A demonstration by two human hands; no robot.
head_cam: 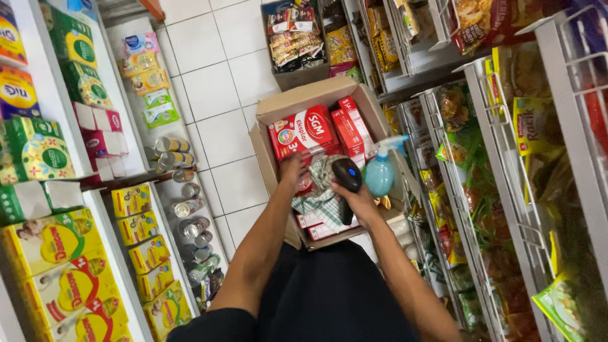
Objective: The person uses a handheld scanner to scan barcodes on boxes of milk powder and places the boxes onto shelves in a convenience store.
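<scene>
Both arms are bare from the upper arm down to the left hand (292, 170) and the right hand (361, 201), with no watch, ring or bracelet to be seen on either. At the bottom edge of the view, a short dark sleeve ends on the left upper arm. Between the two arms the body is covered by plain black cloth, smooth and without any visible print, buttons or seams.
</scene>
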